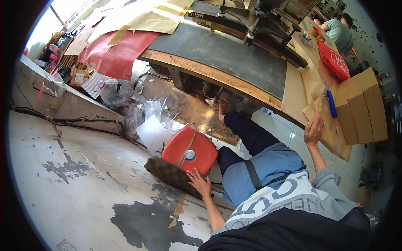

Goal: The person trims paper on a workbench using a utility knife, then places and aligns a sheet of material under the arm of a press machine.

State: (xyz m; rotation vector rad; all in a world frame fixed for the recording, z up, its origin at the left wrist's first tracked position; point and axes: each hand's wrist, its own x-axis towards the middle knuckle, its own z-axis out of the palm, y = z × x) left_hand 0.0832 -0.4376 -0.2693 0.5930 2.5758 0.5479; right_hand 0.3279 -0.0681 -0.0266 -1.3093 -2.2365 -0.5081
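My left hand (pixel 199 183) has its fingers spread and rests at the edge of a dark, textured cushion (pixel 171 175), close to the red plastic stool (pixel 201 152). Nothing shows in its grasp. A clear plastic strip lies across the stool's seat, which has a round hole. On the right, my right hand (pixel 314 129) is open with its fingers extended, at the edge of brown paper (pixel 315 111) on the workbench. A blue-handled tool (pixel 331 103) lies just beyond its fingertips.
A black-topped workbench (pixel 234 54) carries a metal machine (pixel 255 25). Cardboard (pixel 360 108) and a red bag (pixel 333 60) are at the right. Plastic waste and a large bottle (pixel 111 90) lie left of the stool. Another person (pixel 338 35) is in the far background.
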